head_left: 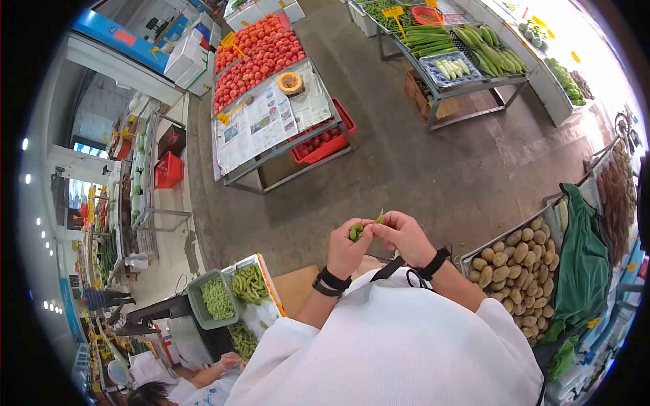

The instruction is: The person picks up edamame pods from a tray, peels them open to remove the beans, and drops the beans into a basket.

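Note:
My left hand (pixel 344 252) is closed around a few green bean pods (pixel 356 232), held up in front of my chest. Fingertips of my right hand (pixel 410 241) pinch a single green bean pod (pixel 380 216), whose tip sticks up between the two hands. The hands almost touch. Below and to the left, a white foam box (pixel 269 312) holds a pile of similar pods (pixel 249 284). Against it stands a grey-green tub (pixel 195 298) of shelled green beans (pixel 217 299).
Another person's hand (pixel 231 360) reaches by more pods (pixel 242 338) at lower left. Potatoes (pixel 518 267) fill a bin at right, beside a green cloth (pixel 575 250). Ahead are a table of tomatoes (pixel 261 57) and a stand (pixel 467 81) of vegetables, with concrete floor (pixel 399 159) between.

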